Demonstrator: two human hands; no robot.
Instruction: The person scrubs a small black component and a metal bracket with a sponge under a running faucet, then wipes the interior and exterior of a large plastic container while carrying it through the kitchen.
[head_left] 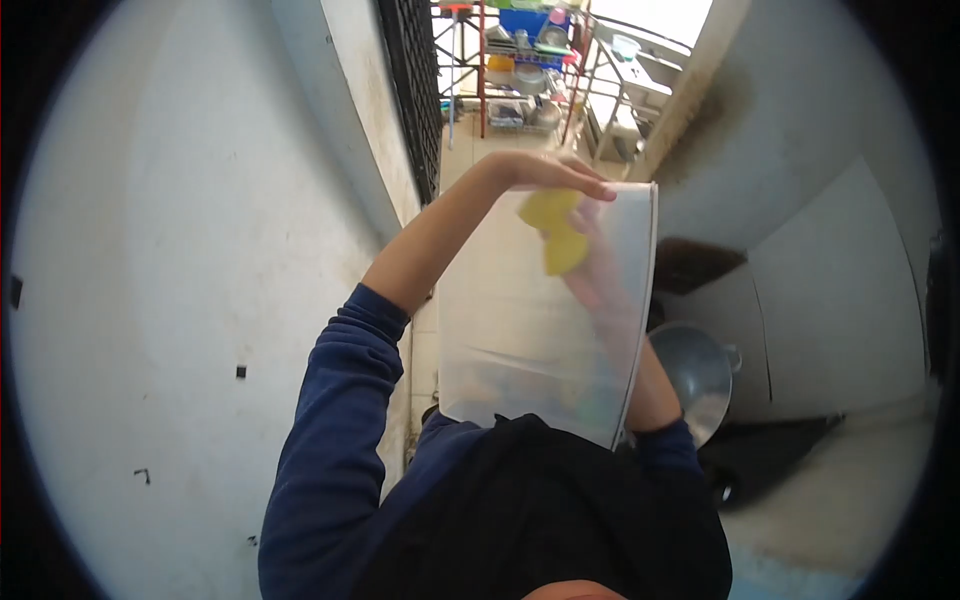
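A translucent white plastic box or drawer (490, 310) stands tilted up in front of my chest, its far rim raised. My left hand (555, 173) is bent over that far rim, gripping it; some of its fingers are hidden. My right arm reaches round the right side of the plastic. Blurred through the wall, my right hand (592, 265) shows with a yellow sponge (565, 252) in it, pressed to or close against the far face of the panel.
A metal pan (690, 375) sits low on the right, near a dark flat board (700, 263). Beyond the box, a rack (525, 80) holds dishes and pots beside a sink counter (640, 75). A white wall (200, 300) runs along my left, with a dark grille (410, 90) ahead.
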